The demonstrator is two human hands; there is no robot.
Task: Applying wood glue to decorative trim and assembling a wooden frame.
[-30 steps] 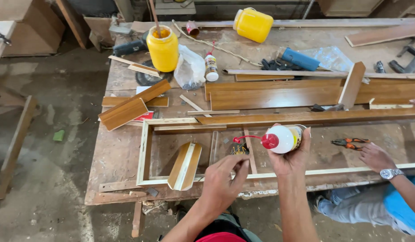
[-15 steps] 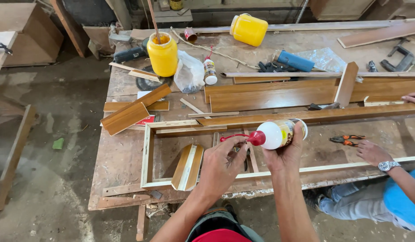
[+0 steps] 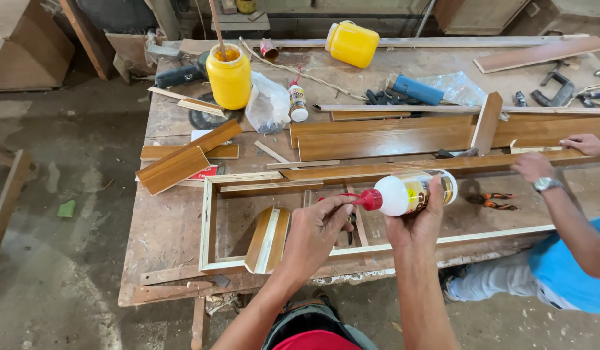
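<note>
My right hand (image 3: 422,217) grips the light, squeezable glue bottle (image 3: 413,193); my left hand (image 3: 316,228) pinches its slick nozzle (image 3: 363,199) at nine o'clock.

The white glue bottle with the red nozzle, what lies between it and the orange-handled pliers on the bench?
In the head view, only bare, stained bench top inside the pale wooden frame lies between the white glue bottle, held in the right hand, and the orange-handled pliers.

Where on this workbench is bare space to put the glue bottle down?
Bare bench top lies left of the pale frame, below the brown offcuts. Another patch lies inside the frame, between the leaning wood piece and the left hand. The back, around the yellow jar and plastic bag, is crowded.
</note>
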